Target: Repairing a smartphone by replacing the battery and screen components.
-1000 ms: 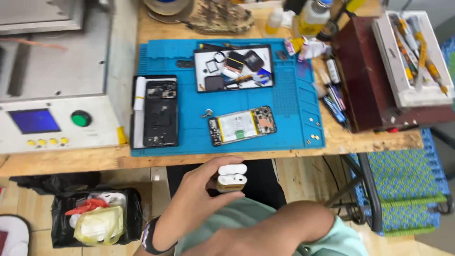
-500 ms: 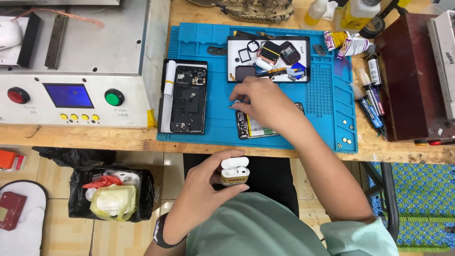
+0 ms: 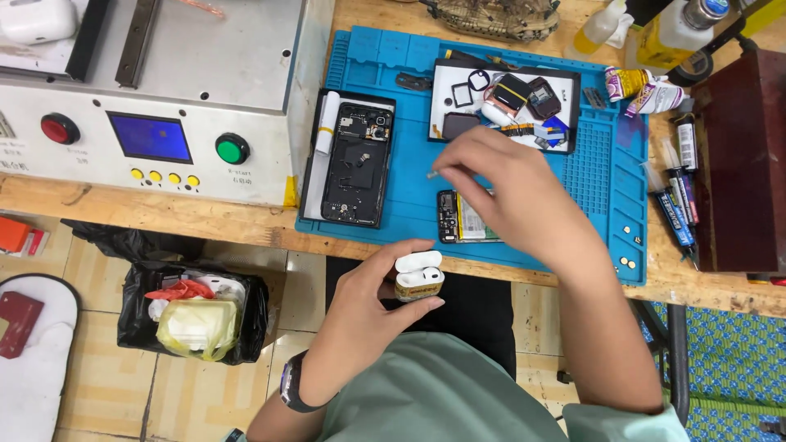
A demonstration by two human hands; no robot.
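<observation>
My left hand point(image 3: 367, 307) holds an open white earbud case point(image 3: 418, 274) in front of my chest, below the bench edge. My right hand point(image 3: 509, 190) hovers over the blue work mat point(image 3: 409, 213), fingertips pinching a small grey metal part point(image 3: 432, 174). Under that hand lies an opened phone with its battery showing point(image 3: 458, 223). A black phone back frame point(image 3: 354, 165) rests on the mat to the left. A white tray of small phone parts point(image 3: 458, 115) sits at the back of the mat.
A grey machine with a blue screen, red and green buttons point(image 3: 155, 123) fills the bench's left. Glue tubes and pens point(image 3: 675, 192) lie beside a dark red box point(image 3: 741, 164) on the right. A black-lined waste bin point(image 3: 192, 315) stands on the floor at left.
My right hand has lifted off the opened phone with a small part pinched, drifting slightly toward the parts tray. The left hand keeps the earbud case steady; the view moved closer.
</observation>
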